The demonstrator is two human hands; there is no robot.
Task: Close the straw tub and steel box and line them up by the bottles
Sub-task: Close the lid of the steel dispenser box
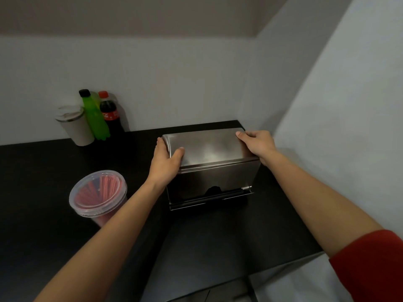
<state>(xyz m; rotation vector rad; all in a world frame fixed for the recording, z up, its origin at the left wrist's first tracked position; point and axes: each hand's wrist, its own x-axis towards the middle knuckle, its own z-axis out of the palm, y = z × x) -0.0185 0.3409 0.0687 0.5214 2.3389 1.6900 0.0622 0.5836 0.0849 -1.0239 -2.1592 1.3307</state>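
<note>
The steel box (209, 166) stands on the black counter near the right back corner, its curved lid down. My left hand (166, 160) grips the box's left end with the thumb on the lid. My right hand (256, 143) holds its right end, fingers over the lid's far edge. The straw tub (98, 194), a clear plastic tub of red straws with its clear lid on, stands at the front left, apart from both hands. A green bottle (94, 115) and a cola bottle (110, 113) stand against the back wall at the left.
A white lidded cup (75, 124) stands just left of the bottles. The black counter (207, 247) ends at the right wall and at a front edge near my right arm. A black bar handle (226, 194) runs along the box's lower front.
</note>
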